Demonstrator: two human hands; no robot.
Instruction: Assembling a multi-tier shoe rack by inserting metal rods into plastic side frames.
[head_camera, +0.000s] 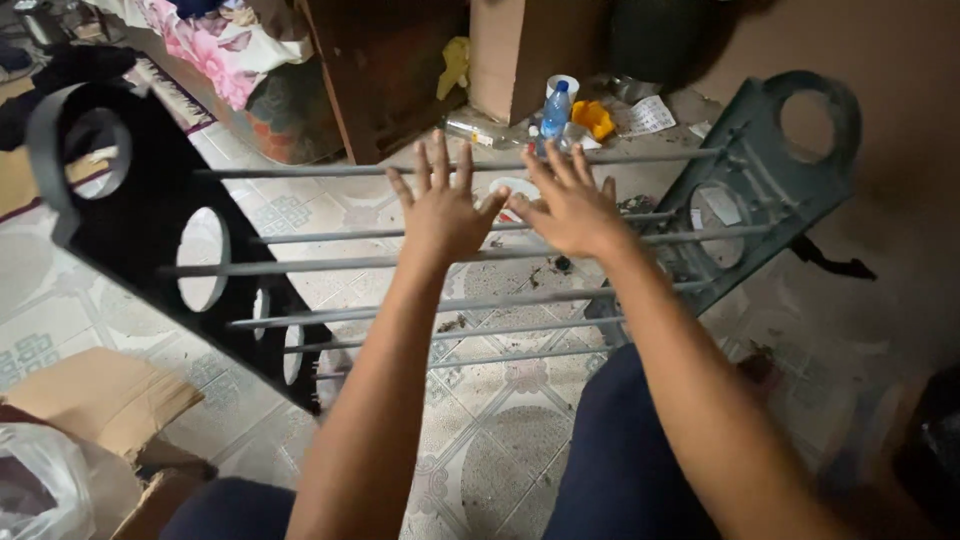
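I see smooth grey metal rods (420, 266) between matt black plastic end panels (150, 215), above a glossy patterned tile floor (500, 440).

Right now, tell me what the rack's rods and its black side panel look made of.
Rods: thin, grey, straight with a dull sheen, probably metal tubing. Black side panel: smooth, matte, with moulded round holes, likely plastic. Both hands, left hand and right hand, spread open above the rods.

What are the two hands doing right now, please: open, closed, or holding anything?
Left hand: open, fingers spread, holding nothing, above the rack's metal rods.
Right hand: open, fingers spread, holding nothing, beside the left over the same rods.
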